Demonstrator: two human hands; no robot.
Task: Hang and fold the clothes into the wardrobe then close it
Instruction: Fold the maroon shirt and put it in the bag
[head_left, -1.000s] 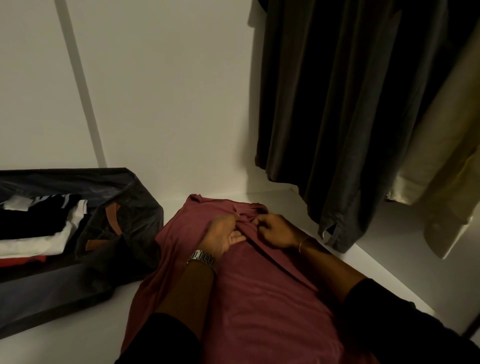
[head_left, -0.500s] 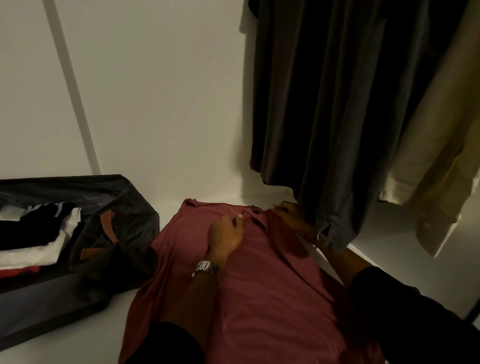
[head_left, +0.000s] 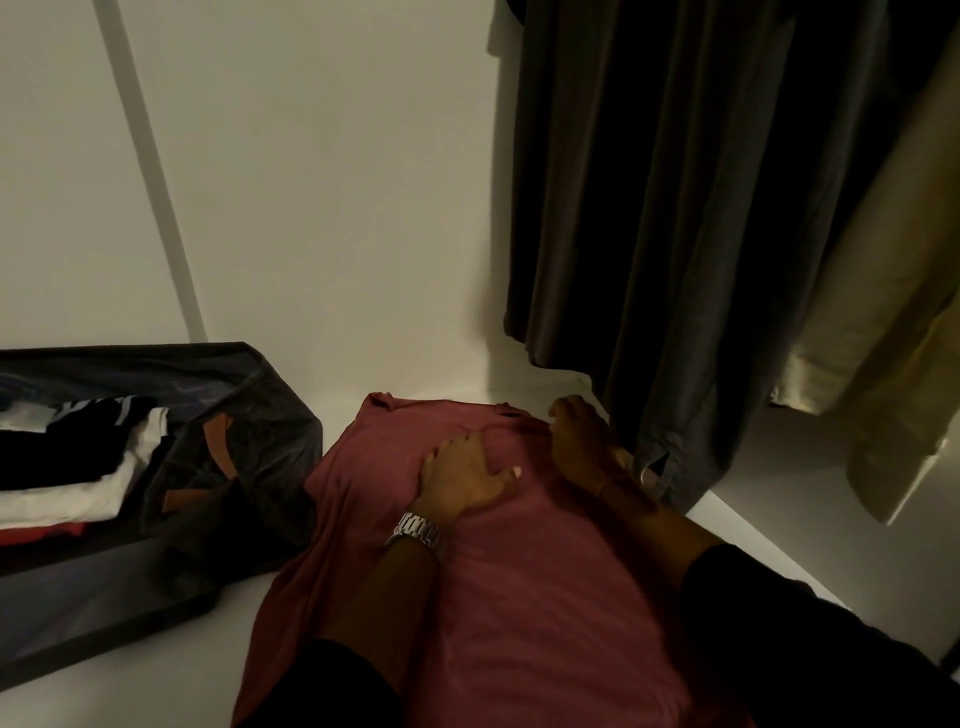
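Note:
A dull red shirt (head_left: 519, 582) lies spread on the white wardrobe shelf (head_left: 156, 691), its collar end toward the back wall. My left hand (head_left: 462, 475), with a metal watch on the wrist, presses flat on the cloth just below the collar. My right hand (head_left: 584, 439) rests on the shirt's upper right edge with fingers laid out, right beside the hem of a hanging dark grey garment (head_left: 675, 218).
A dark fabric storage box (head_left: 249, 467) at the left holds folded black, white and red clothes (head_left: 78, 467). A cream shirt (head_left: 883, 338) hangs at the right. The white back wall stands close behind the shirt.
Both hands let go of the pinched collar and spread apart. The left hand flattened on the cloth; the right hand slid out to the shirt's right edge.

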